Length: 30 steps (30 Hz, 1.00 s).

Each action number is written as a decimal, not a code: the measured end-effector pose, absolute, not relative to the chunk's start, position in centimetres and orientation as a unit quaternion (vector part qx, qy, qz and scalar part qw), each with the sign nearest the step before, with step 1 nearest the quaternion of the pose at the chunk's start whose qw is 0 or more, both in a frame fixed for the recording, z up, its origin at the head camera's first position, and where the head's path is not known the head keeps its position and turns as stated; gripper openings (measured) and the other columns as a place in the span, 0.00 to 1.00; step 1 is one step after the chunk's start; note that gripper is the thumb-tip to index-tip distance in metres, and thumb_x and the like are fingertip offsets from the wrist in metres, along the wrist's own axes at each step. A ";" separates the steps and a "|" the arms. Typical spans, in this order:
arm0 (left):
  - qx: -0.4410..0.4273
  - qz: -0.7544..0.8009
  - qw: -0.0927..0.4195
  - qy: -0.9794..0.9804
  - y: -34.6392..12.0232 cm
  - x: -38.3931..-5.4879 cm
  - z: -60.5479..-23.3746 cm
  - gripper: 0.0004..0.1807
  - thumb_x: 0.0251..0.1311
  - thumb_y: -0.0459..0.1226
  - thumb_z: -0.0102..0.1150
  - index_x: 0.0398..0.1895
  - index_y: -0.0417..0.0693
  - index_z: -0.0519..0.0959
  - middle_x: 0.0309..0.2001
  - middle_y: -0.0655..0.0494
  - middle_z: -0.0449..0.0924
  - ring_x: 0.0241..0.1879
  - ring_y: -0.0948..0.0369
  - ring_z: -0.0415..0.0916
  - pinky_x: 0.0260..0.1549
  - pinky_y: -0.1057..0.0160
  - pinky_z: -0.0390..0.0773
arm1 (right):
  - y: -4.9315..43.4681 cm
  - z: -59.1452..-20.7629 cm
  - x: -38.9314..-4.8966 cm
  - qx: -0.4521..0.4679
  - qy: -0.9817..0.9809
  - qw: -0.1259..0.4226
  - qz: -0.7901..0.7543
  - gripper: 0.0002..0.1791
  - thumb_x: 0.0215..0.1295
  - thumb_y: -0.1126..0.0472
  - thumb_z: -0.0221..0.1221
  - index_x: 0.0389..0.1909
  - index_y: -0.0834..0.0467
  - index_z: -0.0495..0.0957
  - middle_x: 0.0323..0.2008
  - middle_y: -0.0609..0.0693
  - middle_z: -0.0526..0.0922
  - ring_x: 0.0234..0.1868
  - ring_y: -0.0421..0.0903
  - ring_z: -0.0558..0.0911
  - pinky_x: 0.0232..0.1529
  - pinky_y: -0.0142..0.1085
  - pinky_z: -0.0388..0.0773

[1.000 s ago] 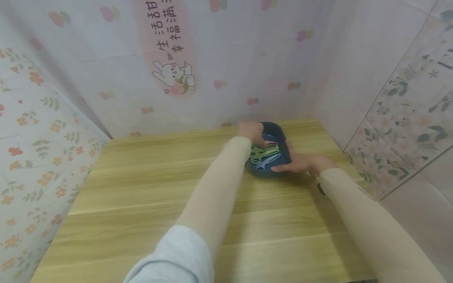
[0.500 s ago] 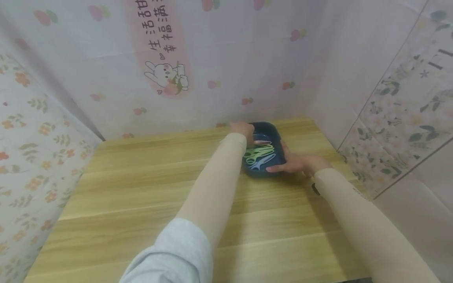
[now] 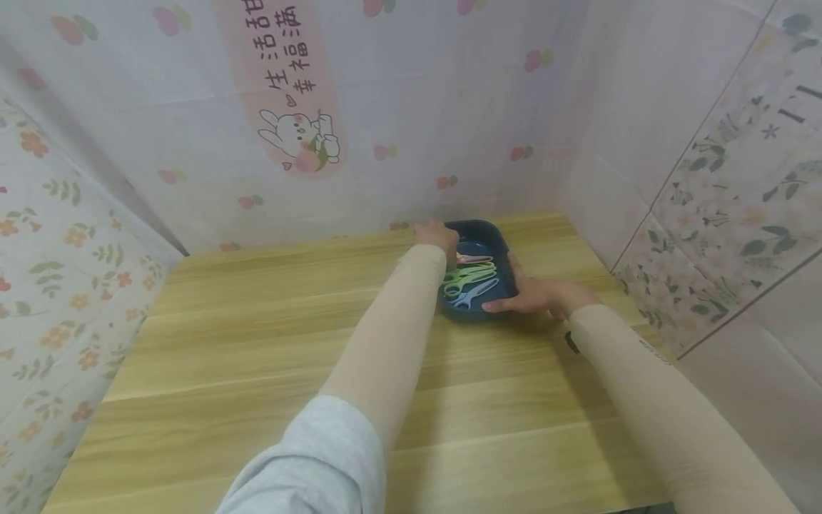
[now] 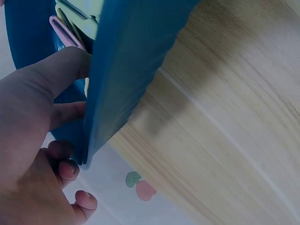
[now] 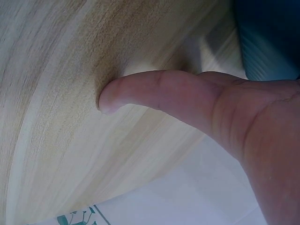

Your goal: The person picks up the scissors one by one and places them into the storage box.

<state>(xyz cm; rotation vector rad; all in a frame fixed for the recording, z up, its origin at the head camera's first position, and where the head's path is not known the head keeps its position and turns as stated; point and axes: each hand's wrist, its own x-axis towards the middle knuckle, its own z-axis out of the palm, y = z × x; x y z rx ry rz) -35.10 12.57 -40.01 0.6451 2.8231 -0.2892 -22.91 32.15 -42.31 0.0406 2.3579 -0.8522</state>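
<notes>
A dark blue plastic basket (image 3: 497,243) stands near the table's back edge in the head view. Inside it lie blue scissors (image 3: 478,291), green scissors (image 3: 475,274) and pink scissors (image 3: 477,259), some partly hidden. My left hand (image 3: 435,235) reaches over the basket's left side. In the left wrist view, its thumb and a finger go down inside, beside a pink handle (image 4: 64,32); the basket wall hides their tips, so any grip is out of sight. My right hand (image 3: 536,291) rests against the right side, thumb across the near corner, one straight finger (image 5: 159,89) low by the tabletop.
The wood-grain table (image 3: 257,357) spreads to the left and front of the basket. A patterned cloth wall (image 3: 385,107) rises right behind it, and a tiled-look wall (image 3: 700,214) borders the right side.
My left hand has shifted left and lower within the basket, showing more of the pink scissors. The right hand keeps its place on the basket. The head view has swung slightly right.
</notes>
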 end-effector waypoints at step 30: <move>0.263 -0.005 0.067 0.962 1.9 -34.9 -29.5 0.16 0.72 0.49 0.59 0.49 0.47 0.81 0.56 0.48 0.78 0.57 0.50 0.76 0.62 0.46 0.79 | 32.1 -42.3 -23.1 0.025 0.895 0.332 -0.298 0.82 0.58 0.21 0.64 0.75 0.44 0.01 0.82 0.71 0.17 0.79 0.87 0.46 0.60 0.84 0.65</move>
